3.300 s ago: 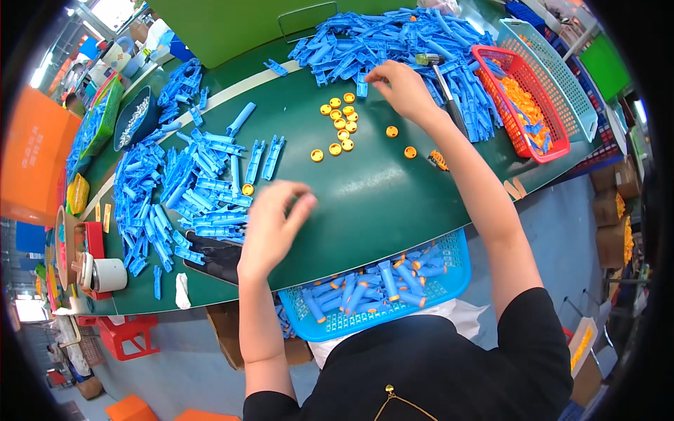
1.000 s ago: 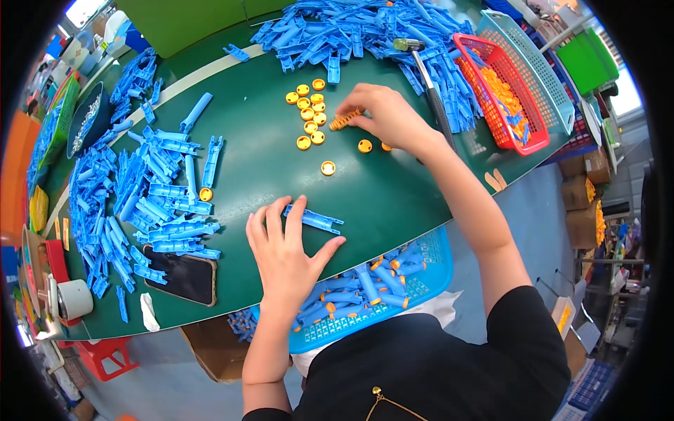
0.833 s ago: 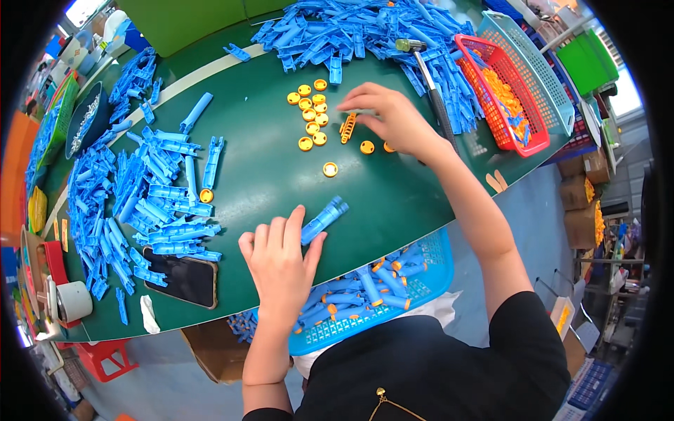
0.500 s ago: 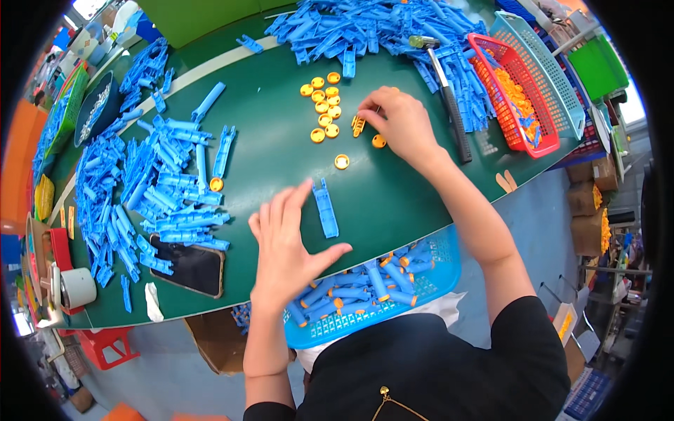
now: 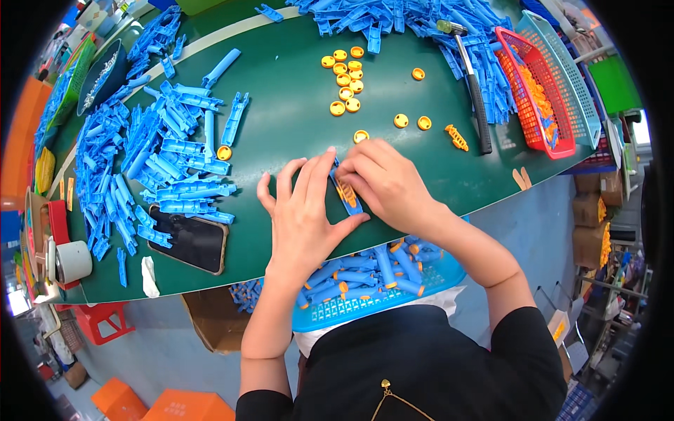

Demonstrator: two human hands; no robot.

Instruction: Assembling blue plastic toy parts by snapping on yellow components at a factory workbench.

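Note:
My left hand (image 5: 305, 212) and my right hand (image 5: 382, 181) meet over a blue plastic channel piece (image 5: 349, 202) lying on the green table (image 5: 281, 119). An orange ribbed insert (image 5: 345, 191) sits in the channel under my right fingertips. My left thumb and fingers steady the blue piece from the left. Loose orange caps (image 5: 347, 77) lie just beyond the hands, and one more orange insert (image 5: 456, 137) lies to the right.
Piles of blue pieces (image 5: 151, 168) fill the left and far side. A hammer (image 5: 474, 88) lies by a red basket (image 5: 537, 91) of orange parts. A dark phone (image 5: 188, 240) is at the left, a blue basket (image 5: 372, 284) of finished pieces in my lap.
My left hand drew a blue piece to the near edge; my right hand came back from the orange caps with an orange insert and now presses it into the piece.

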